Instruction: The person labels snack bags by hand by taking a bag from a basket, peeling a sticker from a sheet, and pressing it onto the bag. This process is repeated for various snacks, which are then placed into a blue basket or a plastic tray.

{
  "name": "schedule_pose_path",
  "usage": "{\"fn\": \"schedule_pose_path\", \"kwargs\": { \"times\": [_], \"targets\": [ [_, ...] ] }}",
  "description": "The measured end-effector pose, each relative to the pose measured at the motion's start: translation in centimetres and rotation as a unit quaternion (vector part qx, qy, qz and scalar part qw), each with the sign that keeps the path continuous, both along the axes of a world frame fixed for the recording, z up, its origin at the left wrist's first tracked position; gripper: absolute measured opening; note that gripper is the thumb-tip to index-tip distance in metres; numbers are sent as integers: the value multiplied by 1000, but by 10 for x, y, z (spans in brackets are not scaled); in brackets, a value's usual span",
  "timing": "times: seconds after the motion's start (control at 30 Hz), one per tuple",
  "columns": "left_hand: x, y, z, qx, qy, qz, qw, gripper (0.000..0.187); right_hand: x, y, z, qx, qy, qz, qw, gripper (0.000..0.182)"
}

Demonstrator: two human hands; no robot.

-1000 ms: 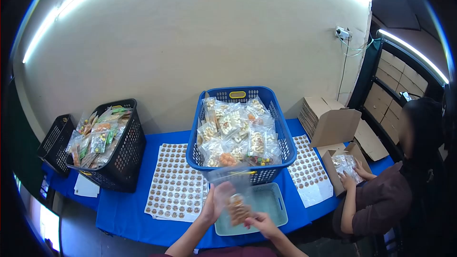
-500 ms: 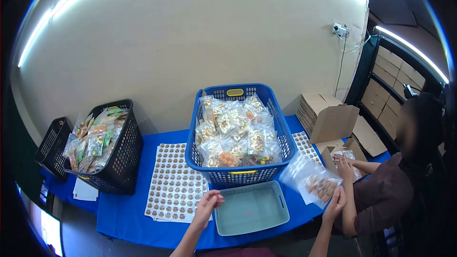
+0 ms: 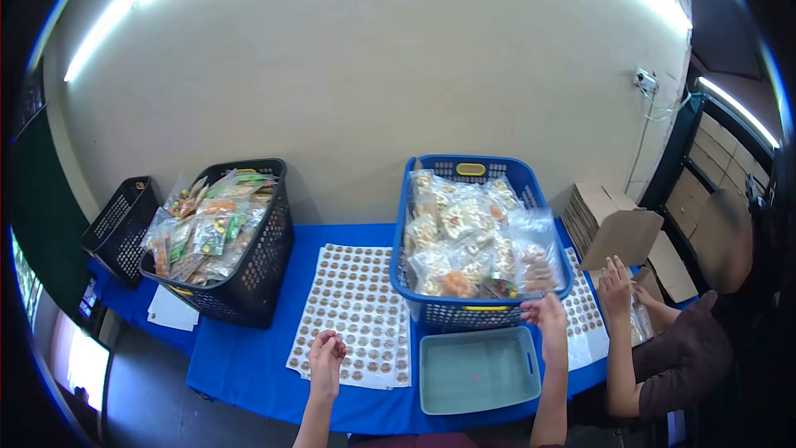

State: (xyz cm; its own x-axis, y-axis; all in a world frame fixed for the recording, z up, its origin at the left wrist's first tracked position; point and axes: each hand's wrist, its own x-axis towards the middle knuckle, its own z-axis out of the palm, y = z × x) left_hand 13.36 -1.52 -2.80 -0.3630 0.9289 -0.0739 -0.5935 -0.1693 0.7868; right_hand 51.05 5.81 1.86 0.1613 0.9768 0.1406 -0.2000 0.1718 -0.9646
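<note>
My left hand [image 3: 327, 357] hovers over the sheets of round stickers [image 3: 352, 315], its fingers curled together and nothing visible in them. My right hand [image 3: 546, 319] is at the front right rim of the blue basket [image 3: 448, 313], fingers loosely bent and apart. Just beyond those fingertips, a clear bag of brown nuts [image 3: 537, 261] lies on the heap at the basket's right side, slightly blurred. Packets of pale cashew-like nuts [image 3: 460, 220] fill the rest of the basket. Below it sits a shallow grey-green tray [image 3: 479, 402], near both hands.
On the left stand a black basket [image 3: 269, 274] full of mixed packets and a smaller black basket [image 3: 104, 228]. Flat cardboard [image 3: 584, 228] is stacked at the right. A co-worker's hands [image 3: 615, 286] are at a carton there. Blue cloth [image 3: 240, 369] covers the table.
My right hand has carried the bag of brown nuts left onto the blue basket's heap and let go. The view has turned, shifting everything rightward. The co-worker's hand has lifted from the carton.
</note>
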Motion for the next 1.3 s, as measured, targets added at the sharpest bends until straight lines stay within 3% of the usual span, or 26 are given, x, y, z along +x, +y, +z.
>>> {"fn": "schedule_pose_path", "kwargs": {
  "times": [0.03, 0.17, 0.27, 0.43, 0.63, 0.8, 0.83, 0.9, 1.0, 1.1, 1.13, 1.23, 1.3],
  "targets": [
    [-13, -3, -1, -5, 11, 10, 1000, 13, -14, 2, -4, -32, -70, 37, 996, 36],
    [-59, -15, -7, -32, 44, 57, 997, 12, -75, -6, -21, -63, -116, 103, 986, 65],
    [-92, -23, -9, -30, 71, 87, 993, 10, -107, -13, -19, -62, -108, 98, 987, 53],
    [-164, -16, 25, 45, 281, 156, 946, 6, -144, -24, -14, -91, -129, 106, 982, 28],
    [-265, 16, 67, 98, 414, 234, 874, 9, -192, -51, -28, -117, -148, 193, 963, 26],
    [-349, 74, 52, -5, 679, 211, 703, 20, -225, -83, -66, -125, -215, 268, 931, 32],
    [-364, 85, 50, -38, 707, 145, 692, 18, -228, -89, -72, -127, -236, 278, 922, 33],
    [-375, 103, 47, -71, 829, 112, 544, 16, -230, -103, -80, -153, -260, 287, 909, 38],
    [-358, 118, 54, -251, 804, 43, 538, 15, -237, -122, -76, -198, -282, 262, 902, 40],
    [-376, 131, 30, -166, 821, 38, 545, 17, -239, -137, -76, -224, -272, 223, 909, 41],
    [-375, 130, 29, -172, 797, 40, 578, 18, -238, -140, -79, -228, -280, 213, 908, 41],
    [-376, 124, 36, -62, 819, 127, 557, 20, -243, -145, -78, -222, -297, 196, 908, 40],
    [-369, 122, 52, 16, 789, 239, 566, 20, -247, -142, -79, -215, -321, 201, 900, 40]
  ]
}}
